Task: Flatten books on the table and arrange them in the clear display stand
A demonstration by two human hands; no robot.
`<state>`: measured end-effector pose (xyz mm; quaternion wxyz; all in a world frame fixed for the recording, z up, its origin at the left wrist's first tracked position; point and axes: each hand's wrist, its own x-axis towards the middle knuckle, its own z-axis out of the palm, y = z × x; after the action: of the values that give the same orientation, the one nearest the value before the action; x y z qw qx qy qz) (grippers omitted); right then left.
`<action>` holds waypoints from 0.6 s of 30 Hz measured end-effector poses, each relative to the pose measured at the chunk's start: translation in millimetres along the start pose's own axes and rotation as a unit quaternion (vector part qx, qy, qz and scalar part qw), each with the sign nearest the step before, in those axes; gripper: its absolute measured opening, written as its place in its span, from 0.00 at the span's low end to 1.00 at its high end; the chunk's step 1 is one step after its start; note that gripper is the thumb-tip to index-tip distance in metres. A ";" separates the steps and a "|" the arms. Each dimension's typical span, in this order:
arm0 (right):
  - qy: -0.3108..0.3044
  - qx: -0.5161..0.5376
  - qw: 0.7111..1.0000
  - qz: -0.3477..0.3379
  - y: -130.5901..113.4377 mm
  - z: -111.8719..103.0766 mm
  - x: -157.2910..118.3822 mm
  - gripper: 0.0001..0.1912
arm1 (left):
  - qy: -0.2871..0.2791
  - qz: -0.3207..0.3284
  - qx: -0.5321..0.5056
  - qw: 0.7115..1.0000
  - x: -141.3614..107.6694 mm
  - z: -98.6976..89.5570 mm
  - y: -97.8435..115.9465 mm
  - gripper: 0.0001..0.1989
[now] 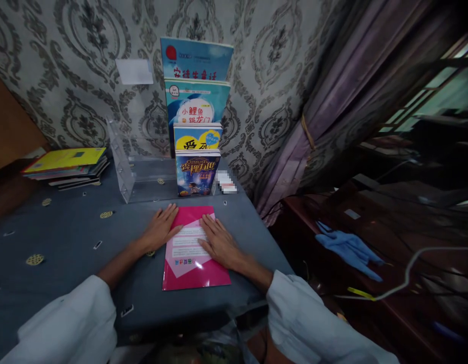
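Note:
A pink book [198, 273] lies flat on the dark table, its printed text upside down to me. My left hand [163, 226] rests at the book's upper left edge, fingers stretched out and pointing away from me. Across its upper right side lies my right hand [220, 240], palm down with the fingers extended. Neither hand grips anything. Just beyond the book stands a clear stepped rack [123, 172]. Books stand upright in its right side, with a dark blue book [197, 174] in front and a teal book [198, 98] farther back.
A stack of books [70, 162] with a yellow one on top lies at the left. Beside the rack is a blurred-out small item [226, 182]. To the right, past the table edge, a blue cloth [347, 247] lies on a dark red surface near a pale cable [404, 275].

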<state>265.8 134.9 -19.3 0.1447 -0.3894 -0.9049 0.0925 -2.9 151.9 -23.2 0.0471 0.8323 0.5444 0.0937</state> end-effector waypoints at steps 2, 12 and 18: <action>-0.010 0.003 1.000 -0.016 -4.3 -2.9 -11.1 0.32 | -0.001 0.000 0.013 1.000 0.6 1.4 -2.2 0.36; -0.032 0.002 0.996 -0.085 -33.9 -13.1 -85.5 0.44 | -0.015 -0.006 0.032 0.999 -1.8 -0.8 3.9 0.36; -0.081 0.010 0.993 -0.085 -41.4 -6.2 -108.6 0.52 | -0.013 0.016 0.023 1.000 -13.2 -1.6 13.2 0.36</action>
<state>310.9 27.6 -22.4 0.0818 -0.3010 -0.9425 0.1204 3.5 134.4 -20.6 0.0337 0.8428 0.5324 0.0713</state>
